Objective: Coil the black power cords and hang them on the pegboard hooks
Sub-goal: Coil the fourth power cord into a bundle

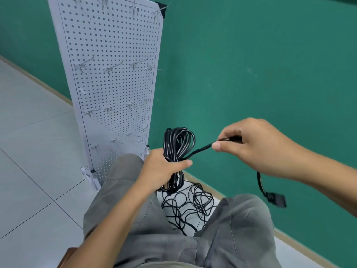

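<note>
My left hand (164, 169) grips a coiled black power cord (178, 142) around its middle, the loops standing up above my fist. My right hand (255, 146) pinches the free end of the same cord (201, 150), pulled taut to the right of the coil. That end runs through my right hand and hangs below it with the black plug (275, 199) dangling. A white pegboard (112, 84) with several metal hooks (111, 69) leans against the green wall, just beyond my left hand.
A loose tangle of black cords (191, 207) lies on the floor between my knees. My grey trouser legs (123, 190) fill the lower view. White tile floor (29, 151) lies to the left, the green wall (251, 64) to the right.
</note>
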{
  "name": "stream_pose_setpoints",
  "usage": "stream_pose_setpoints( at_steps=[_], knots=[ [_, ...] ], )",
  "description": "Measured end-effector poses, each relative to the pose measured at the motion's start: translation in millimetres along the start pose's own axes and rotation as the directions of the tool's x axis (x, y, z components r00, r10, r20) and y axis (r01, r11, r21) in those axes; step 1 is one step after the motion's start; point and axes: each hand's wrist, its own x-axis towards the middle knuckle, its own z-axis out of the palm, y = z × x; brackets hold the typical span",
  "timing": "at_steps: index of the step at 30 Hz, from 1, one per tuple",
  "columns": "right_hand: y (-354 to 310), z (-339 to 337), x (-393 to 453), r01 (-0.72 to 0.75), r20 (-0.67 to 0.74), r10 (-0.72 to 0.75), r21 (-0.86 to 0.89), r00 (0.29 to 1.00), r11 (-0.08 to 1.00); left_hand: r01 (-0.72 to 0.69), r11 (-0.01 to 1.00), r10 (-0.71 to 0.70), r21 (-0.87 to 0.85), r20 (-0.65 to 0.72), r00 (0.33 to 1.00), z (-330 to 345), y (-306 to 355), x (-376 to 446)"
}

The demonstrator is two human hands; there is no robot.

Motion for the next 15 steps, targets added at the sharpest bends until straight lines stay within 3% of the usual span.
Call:
stream_pose_setpoints(
  at_steps=[5,9,15],
  knots=[
    [-16.9,-17.5,26.4,0.129,0.016,-0.128,-0.08,0.992,0.988,-0.128,0.982,0.112,0.138,0.118,0.987,14.3,17.7,-15.6],
    [-26.1,-27.3,55.0,0.191,0.062,-0.188,-0.046,0.98,0.98,-0.202,0.96,0.162,0.192,0.202,0.966,20.4,29.5,-24.9],
    [-19.7,-26.5,101.7,0.163,0.207,-0.196,0.166,0.958,0.973,-0.351,0.927,0.312,0.13,0.25,0.917,22.0,51.7,-40.4]
  ],
)
